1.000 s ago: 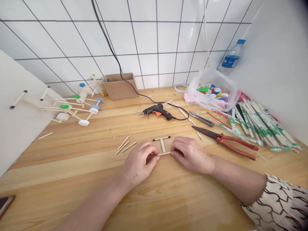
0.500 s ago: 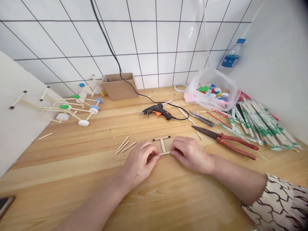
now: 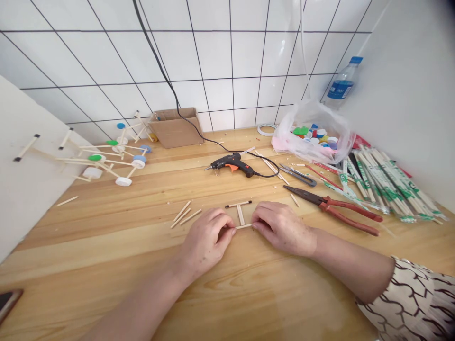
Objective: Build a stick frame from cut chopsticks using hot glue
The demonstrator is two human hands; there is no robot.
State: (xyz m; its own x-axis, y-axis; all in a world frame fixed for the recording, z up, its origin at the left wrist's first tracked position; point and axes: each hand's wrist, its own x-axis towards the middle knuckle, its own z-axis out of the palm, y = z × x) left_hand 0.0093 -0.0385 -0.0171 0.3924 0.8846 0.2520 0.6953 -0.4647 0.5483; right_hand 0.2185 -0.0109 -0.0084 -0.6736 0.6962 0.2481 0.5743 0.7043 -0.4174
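Note:
A short wooden stick [image 3: 243, 226] lies crosswise between my hands, one end pinched by each. My left hand [image 3: 209, 237] has thumb and fingertips closed on its left end. On its right end, my right hand [image 3: 280, 227] pinches in the same way. Against the stick's middle stands the foot of a T-shaped piece, made of a double stick stem [image 3: 241, 214] and a crossbar [image 3: 238, 204] with black ends. Several short cut sticks [image 3: 182, 213] lie left of the T, near my left hand. Pliers with red handles [image 3: 332, 208] rest beyond my right hand.
A black glue gun [image 3: 231, 164] lies behind the T, its cord running up the tiled wall. Grey snips [image 3: 297, 174], a bag of bottle caps [image 3: 316, 137] and wrapped chopsticks [image 3: 391, 180] are to the right. Stick-and-cap models [image 3: 103, 161] and a cardboard box [image 3: 177, 127] stand back left.

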